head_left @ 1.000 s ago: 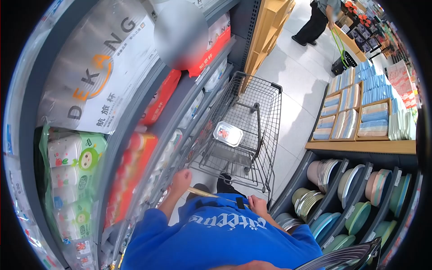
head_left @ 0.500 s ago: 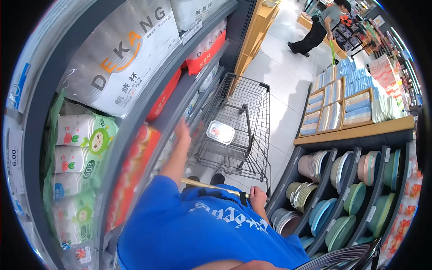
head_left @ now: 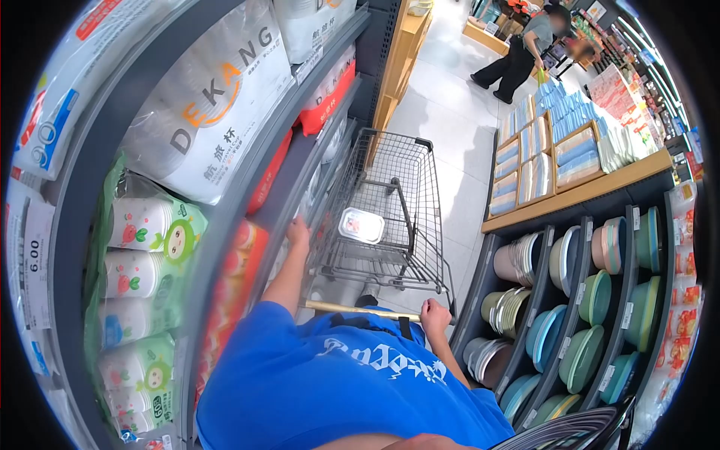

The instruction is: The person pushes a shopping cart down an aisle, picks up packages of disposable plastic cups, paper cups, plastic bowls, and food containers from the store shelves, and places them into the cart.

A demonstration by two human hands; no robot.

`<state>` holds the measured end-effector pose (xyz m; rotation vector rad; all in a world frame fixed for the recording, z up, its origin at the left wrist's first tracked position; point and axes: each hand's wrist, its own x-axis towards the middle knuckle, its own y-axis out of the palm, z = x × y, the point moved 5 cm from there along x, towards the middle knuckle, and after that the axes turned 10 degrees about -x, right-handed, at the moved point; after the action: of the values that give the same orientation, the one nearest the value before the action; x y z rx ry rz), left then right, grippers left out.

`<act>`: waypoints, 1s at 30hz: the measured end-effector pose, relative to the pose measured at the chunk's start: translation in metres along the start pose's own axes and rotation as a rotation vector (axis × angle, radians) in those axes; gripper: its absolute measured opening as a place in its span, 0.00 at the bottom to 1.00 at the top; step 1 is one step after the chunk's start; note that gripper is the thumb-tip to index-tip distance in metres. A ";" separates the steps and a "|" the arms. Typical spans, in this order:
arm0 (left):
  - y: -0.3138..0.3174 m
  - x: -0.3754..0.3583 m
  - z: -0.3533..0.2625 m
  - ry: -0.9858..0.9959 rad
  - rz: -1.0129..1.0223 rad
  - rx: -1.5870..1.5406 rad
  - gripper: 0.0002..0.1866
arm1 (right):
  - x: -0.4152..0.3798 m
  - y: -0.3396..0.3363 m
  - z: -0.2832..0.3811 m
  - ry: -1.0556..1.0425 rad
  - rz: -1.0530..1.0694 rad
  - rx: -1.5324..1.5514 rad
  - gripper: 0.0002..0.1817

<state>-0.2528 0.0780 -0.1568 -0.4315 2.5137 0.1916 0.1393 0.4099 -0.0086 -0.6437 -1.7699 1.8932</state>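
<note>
My left arm stretches forward along the shelf on the left. My left hand (head_left: 298,232) is beside the shelf's lower edge, close to the wire shopping cart's left side; its fingers look loosely extended, with nothing visible in them. At the right end of the cart's gold-coloured handle (head_left: 352,308), my right hand (head_left: 433,316) is closed around it, partly hiding that end. The wire shopping cart (head_left: 420,217) stands in front of me, and a white-lidded rectangular package (head_left: 361,226) lies in it.
Packs of disposable cups (head_left: 135,274) and a large DEKANG bag (head_left: 217,105) fill the left shelves. Stacked basins (head_left: 546,334) occupy the right rack beneath folded towels (head_left: 577,161). A person (head_left: 525,52) stands in the far aisle (head_left: 442,112).
The view has shifted slightly. My left hand sits a little lower beside the shelf, while my right hand stays at the cart handle. The far person has changed stride and appears slightly lower.
</note>
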 end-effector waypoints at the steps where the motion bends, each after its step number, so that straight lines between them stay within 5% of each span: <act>1: -0.001 0.001 -0.001 -0.003 0.024 0.055 0.27 | 0.000 0.001 0.000 -0.001 -0.003 -0.009 0.11; 7: -0.005 0.011 -0.002 0.191 0.007 0.377 0.35 | 0.000 0.000 0.000 0.003 -0.011 -0.008 0.11; 13: 0.003 0.031 0.024 0.134 0.051 0.206 0.33 | 0.001 0.001 -0.003 0.052 0.071 -0.030 0.12; 15: 0.001 0.046 0.042 0.138 0.077 -0.046 0.31 | 0.001 0.001 -0.004 0.050 0.071 -0.034 0.12; 16: 0.003 0.020 0.025 -0.054 0.073 -0.368 0.30 | 0.002 0.002 -0.004 0.048 0.066 -0.036 0.12; 22: 0.000 -0.015 -0.002 -0.110 0.172 -0.633 0.19 | 0.003 0.004 -0.007 0.015 0.034 -0.038 0.11; 30: -0.010 -0.049 -0.006 -0.198 0.074 -0.662 0.21 | 0.002 0.005 -0.008 0.018 0.025 -0.028 0.10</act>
<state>-0.2139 0.0804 -0.1247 -0.5394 2.2213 1.0548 0.1431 0.4169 -0.0144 -0.6948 -1.7878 1.8761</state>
